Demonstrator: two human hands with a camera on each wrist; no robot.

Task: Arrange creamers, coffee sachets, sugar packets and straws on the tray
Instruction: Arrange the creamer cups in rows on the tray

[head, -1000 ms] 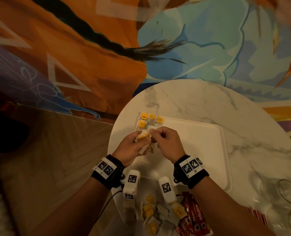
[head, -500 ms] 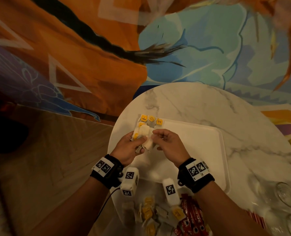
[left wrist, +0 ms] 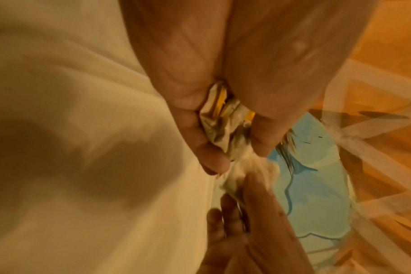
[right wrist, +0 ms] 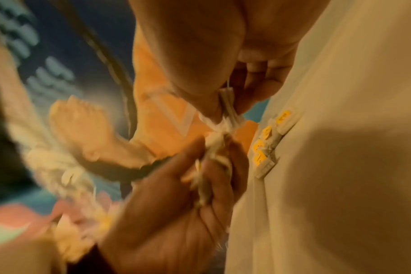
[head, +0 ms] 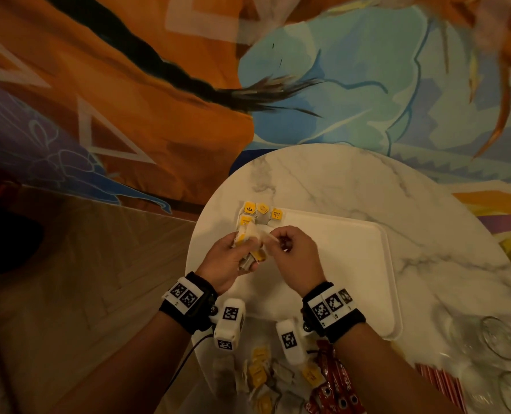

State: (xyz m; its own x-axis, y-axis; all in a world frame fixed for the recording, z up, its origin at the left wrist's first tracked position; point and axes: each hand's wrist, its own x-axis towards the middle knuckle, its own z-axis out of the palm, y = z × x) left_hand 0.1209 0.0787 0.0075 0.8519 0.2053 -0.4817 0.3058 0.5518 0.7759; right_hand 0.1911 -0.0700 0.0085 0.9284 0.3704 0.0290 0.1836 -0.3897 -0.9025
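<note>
My left hand (head: 233,255) grips a bunch of white tea bags with yellow tags (head: 249,243), seen crumpled between its fingers (left wrist: 225,122) in the left wrist view. My right hand (head: 290,249) pinches one white bag (right wrist: 228,103) at the top of that bunch, thumb against forefinger. Both hands hover over the far left part of the white tray (head: 352,264). Several yellow-tagged tea bags (head: 260,213) lie in a cluster at the tray's far left corner, also visible as yellow tags (right wrist: 268,140) in the right wrist view.
The tray rests on a round marble table (head: 367,180). A loose pile of yellow-tagged bags (head: 266,380) and red sachets (head: 335,383) lies at the near edge. Red-striped straws (head: 439,380) and clear glasses (head: 499,336) are at the right.
Both hands have shifted slightly right and farther over the tray. The right hand's fingers have pulled one bag a little away from the bunch in the left hand.
</note>
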